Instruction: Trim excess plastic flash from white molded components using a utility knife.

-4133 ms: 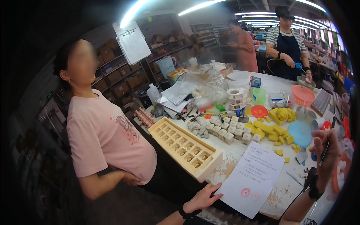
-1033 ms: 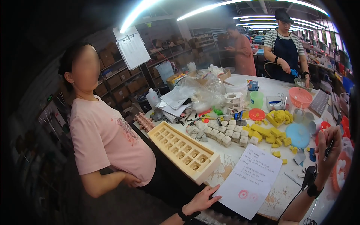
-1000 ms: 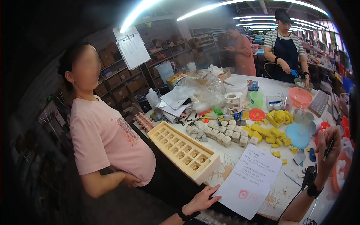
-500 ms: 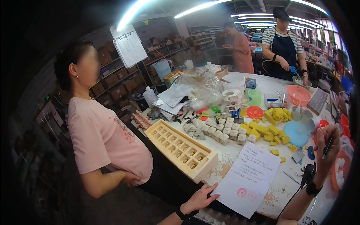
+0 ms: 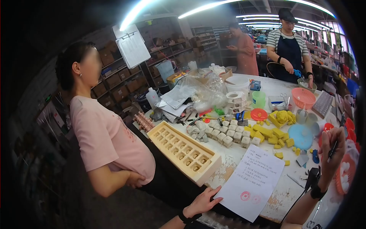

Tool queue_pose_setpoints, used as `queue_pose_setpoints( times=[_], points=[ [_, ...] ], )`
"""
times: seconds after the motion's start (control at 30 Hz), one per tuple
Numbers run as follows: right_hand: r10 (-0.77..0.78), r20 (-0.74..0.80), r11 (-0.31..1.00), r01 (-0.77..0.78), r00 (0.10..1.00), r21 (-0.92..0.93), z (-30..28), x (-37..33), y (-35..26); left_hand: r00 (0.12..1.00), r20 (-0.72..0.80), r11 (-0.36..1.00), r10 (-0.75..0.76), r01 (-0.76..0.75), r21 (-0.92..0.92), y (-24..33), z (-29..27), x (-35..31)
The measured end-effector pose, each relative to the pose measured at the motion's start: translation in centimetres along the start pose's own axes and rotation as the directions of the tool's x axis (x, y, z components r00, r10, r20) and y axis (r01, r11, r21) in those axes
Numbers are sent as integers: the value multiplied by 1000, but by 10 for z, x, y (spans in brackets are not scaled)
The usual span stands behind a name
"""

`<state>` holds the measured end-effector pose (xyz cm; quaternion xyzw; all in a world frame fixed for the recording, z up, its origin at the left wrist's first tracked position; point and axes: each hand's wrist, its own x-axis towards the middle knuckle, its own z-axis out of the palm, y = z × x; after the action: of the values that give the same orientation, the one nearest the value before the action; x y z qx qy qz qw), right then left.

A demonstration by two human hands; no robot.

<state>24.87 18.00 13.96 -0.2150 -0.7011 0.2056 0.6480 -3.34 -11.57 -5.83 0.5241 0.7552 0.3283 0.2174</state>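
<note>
A handwritten white sheet of paper [image 5: 253, 177] with red stamp marks lies at the table's front edge. My left hand [image 5: 204, 201] is at its lower left margin, palm down, thumb and forefinger apart and touching the paper's edge. Raised at the right, my right hand [image 5: 331, 147] is closed around a dark pen [image 5: 333, 151], which points upward, away from the sheet. Beside my left hand stands a long cream mould block [image 5: 211, 170] with rows of cavities.
White blocks [image 5: 227, 141], yellow clay pieces [image 5: 268, 131] and a blue disc [image 5: 300, 136] lie beyond the paper. A red basket [image 5: 304, 98] stands farther back. One person in pink [image 5: 108, 133] stands at the left; an aproned co-worker [image 5: 288, 49] works across the table.
The person in pink has shifted slightly, the torso turning a little. My hands, the pen and the paper stay nearly in place.
</note>
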Motion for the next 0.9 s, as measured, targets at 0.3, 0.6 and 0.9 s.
queue_pose_setpoints(
  times=[0.3, 0.6, 0.9],
  points=[
    [-19, -1, 1000, 19, 1000, 16, 2, -3, 1, 994, -26, 956, -107, 95, -278, -6, -3, -19],
    [-172, 102, 860, 200, 980, -469, -45, -11, 45, 973, -16, -455, -232, -123, -882, -22, -86, -53],
    [258, 174, 847, -136, 950, -514, -66, -11, 79, 960, -165, -318, -228, -233, -919, -34, -86, -34]
  ],
)
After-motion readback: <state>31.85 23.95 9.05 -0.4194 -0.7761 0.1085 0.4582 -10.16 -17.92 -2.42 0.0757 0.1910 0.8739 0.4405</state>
